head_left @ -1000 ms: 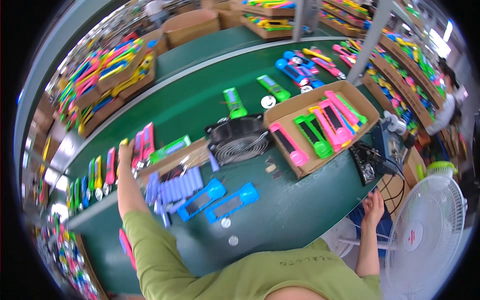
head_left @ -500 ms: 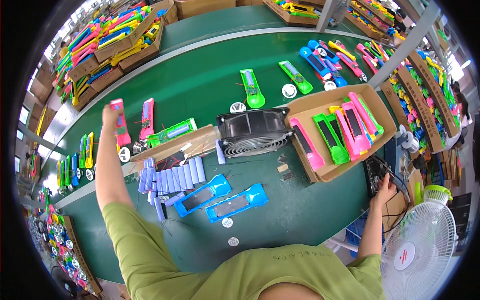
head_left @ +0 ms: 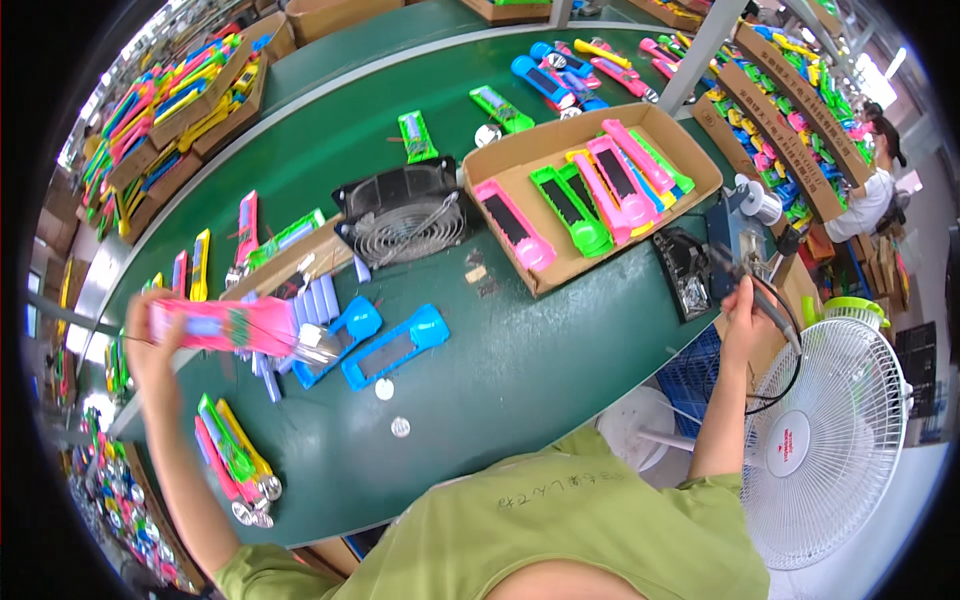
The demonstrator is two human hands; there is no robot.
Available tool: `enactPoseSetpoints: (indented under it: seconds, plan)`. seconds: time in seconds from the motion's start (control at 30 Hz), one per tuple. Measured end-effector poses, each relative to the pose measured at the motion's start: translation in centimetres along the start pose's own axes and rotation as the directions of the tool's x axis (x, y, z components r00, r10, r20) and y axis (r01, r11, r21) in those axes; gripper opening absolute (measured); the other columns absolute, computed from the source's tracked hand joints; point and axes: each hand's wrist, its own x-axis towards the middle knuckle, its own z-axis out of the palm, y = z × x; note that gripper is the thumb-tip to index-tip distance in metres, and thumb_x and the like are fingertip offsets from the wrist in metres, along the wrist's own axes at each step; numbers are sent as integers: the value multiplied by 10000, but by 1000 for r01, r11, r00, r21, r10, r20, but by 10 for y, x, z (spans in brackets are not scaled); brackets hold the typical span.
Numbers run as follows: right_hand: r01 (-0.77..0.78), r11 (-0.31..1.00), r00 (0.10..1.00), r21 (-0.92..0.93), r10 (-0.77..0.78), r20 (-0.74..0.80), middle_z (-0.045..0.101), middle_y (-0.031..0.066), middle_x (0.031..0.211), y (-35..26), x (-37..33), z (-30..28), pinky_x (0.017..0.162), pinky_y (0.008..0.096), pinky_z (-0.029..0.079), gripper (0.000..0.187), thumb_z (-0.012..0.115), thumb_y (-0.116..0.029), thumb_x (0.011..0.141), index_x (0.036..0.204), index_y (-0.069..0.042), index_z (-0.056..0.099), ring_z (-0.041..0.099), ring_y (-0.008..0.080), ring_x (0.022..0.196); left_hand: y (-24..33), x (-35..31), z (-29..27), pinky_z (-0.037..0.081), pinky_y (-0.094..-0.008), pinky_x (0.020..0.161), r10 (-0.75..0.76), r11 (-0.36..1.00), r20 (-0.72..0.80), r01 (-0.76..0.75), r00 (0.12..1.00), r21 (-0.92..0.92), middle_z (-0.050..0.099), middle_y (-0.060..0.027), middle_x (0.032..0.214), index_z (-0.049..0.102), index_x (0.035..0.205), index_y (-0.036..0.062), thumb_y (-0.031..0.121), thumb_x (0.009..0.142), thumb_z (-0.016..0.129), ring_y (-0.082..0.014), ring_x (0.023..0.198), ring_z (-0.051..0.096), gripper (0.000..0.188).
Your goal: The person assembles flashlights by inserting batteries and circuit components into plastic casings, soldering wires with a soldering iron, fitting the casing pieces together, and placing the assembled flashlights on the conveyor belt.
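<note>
My left hand (head_left: 152, 350) is closed around one end of a pink plastic lamp housing (head_left: 268, 322), held above the bench on the left. Inside the housing are a purple battery cell (head_left: 203, 327) and a small green circuit board (head_left: 238, 328); a silvery reflector (head_left: 318, 345) is at its right end. At the right edge of the bench, my right hand (head_left: 738, 325) grips a soldering iron (head_left: 772, 310) with a black cable. Purple battery cells (head_left: 318, 300) lie partly behind the pink housing, near two blue housings (head_left: 398, 346).
A black fan (head_left: 405, 215) stands mid-bench beside a cardboard box (head_left: 535, 285) of colourful housings. A solder spool (head_left: 762, 203) is on a blue stand at right. Pink, green and yellow lamps (head_left: 232, 450) lie front left. A white fan (head_left: 830, 440) stands right of my arm.
My left hand has brought a pink housing from the far left closer to me. The soldering iron in my right hand now shows plainly. The whole view has shifted.
</note>
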Motion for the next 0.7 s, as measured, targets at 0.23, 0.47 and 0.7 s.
enactPoseSetpoints:
  seconds: [0.23, 0.47, 0.7]
  plan:
    - [428, 879, 799, -210, -258, 543, 538, 166, 1064, -1, 10, 114, 869, 386, 392, 618, 743, -85, 633, 1164, -71, 428, 513, 339, 1000, 15, -193, 171, 460, -220, 661, -411, 762, 90, 396, 907, -512, 568, -19, 847, 526, 955, 54, 7, 710, 678, -85, 755, 540, 292]
    - [684, 553, 695, -476, -298, 654, 609, 151, 735, 16, 25, 158, 851, 514, 349, 367, 526, -88, 791, 1139, -125, 416, 595, 335, 763, 47, -239, 182, 394, -351, 822, 173, 787, -255, 22, 951, 616, 542, -122, 992, 602, 913, 46, 98, 596, 747, -292, 947, 504, 352]
    - [666, 618, 736, -416, -459, 497, 576, 169, 929, -32, 21, 112, 803, 367, 438, 349, 544, -22, 775, 1110, -113, 503, 578, 312, 869, 74, -207, 171, 418, -394, 782, 418, 800, 287, -499, 862, 332, 547, -109, 982, 602, 901, 48, 12, 615, 639, -275, 915, 524, 290]
